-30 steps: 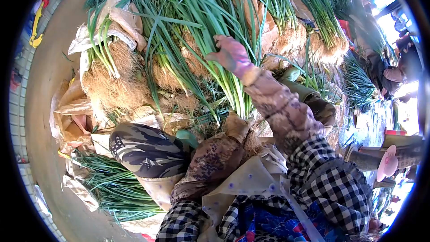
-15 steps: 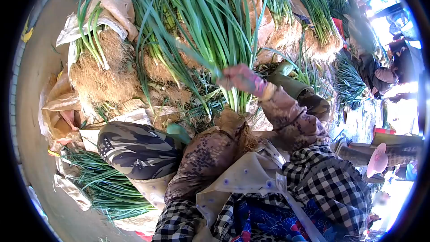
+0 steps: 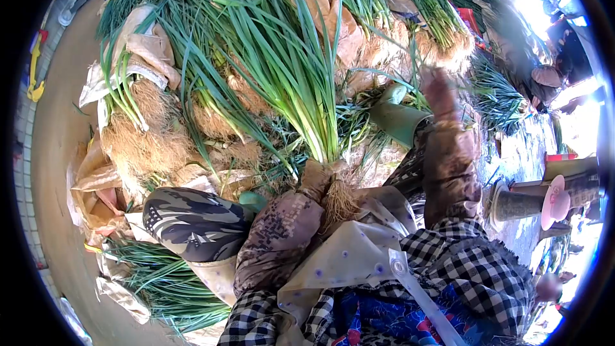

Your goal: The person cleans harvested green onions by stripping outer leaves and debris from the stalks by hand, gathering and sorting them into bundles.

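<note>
Green onions (image 3: 311, 115) rise from the left grip (image 3: 332, 167), mostly hidden but seemingly closed round their base. The right hand (image 3: 441, 97) is clear of them, too blurred to tell its state, leaving only the left holding; rooted bunches (image 3: 146, 129) lie beyond.

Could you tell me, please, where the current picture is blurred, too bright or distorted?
Head view: the right hand is smeared, its fingers not separable. Head view, right side: glare washes out patches of background. Head view, left edge: the tiles bend in a curve, and the corners are black. Head view, middle: the green bunch looks fairly sharp.
</note>
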### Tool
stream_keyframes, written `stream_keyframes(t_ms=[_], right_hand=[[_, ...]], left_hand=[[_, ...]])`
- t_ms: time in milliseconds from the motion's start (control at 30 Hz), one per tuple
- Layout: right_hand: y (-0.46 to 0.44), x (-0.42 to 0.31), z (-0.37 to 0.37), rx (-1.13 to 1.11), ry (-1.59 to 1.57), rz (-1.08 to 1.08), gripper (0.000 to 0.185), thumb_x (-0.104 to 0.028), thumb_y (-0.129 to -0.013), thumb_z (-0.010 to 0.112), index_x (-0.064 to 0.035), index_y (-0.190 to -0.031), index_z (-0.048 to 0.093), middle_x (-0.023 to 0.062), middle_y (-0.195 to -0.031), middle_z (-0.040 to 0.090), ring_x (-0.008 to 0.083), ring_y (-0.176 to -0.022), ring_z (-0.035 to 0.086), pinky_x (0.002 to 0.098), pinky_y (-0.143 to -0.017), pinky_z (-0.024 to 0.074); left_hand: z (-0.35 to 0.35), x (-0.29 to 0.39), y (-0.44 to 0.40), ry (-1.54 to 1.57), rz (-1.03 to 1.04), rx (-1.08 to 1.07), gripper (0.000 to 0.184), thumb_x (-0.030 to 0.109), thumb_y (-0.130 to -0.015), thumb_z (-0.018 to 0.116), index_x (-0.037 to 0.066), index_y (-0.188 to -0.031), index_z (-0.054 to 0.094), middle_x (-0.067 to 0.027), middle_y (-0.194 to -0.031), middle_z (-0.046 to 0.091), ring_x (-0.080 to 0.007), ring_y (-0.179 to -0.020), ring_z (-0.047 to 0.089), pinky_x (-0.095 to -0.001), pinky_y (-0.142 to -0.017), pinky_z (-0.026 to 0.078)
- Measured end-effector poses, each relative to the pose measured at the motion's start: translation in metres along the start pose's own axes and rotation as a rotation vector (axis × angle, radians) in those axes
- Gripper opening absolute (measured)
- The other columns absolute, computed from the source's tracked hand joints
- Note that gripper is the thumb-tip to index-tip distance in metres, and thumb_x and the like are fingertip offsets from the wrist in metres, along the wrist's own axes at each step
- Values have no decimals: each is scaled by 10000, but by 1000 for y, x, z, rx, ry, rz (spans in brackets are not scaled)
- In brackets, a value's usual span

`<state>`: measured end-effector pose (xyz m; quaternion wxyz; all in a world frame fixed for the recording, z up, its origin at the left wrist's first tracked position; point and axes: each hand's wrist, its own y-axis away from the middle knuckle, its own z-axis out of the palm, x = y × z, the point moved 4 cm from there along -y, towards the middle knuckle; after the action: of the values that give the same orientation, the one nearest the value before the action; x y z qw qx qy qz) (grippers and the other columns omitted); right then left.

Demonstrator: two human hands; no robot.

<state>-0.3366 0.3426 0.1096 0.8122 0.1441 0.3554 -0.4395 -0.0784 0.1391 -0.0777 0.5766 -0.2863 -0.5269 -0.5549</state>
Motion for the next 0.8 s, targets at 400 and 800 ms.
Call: stream_keyframes(t_ms=[400,800], right_hand=[[30,220,153,-180,316,683,545,-380,-778,620,5,-1147,505,121,-1012,609,200,-889,608,314,-740,509],[29,185,216,-329,596,211,482,-163,-762,651,3,-1179,475,92,-1117,558,168,-994,550,306,-866,430]], left_hand=[[12,88,49,454,137,-285,369,176,-816,613,-2,-1111,479,-95,-865,572,-146,-661,552,-266,-499,458],[9,129,42,309,343,-22,448,24,-710,689,39,-1108,484,-23,-945,576,-140,-829,567,-279,-689,487]])
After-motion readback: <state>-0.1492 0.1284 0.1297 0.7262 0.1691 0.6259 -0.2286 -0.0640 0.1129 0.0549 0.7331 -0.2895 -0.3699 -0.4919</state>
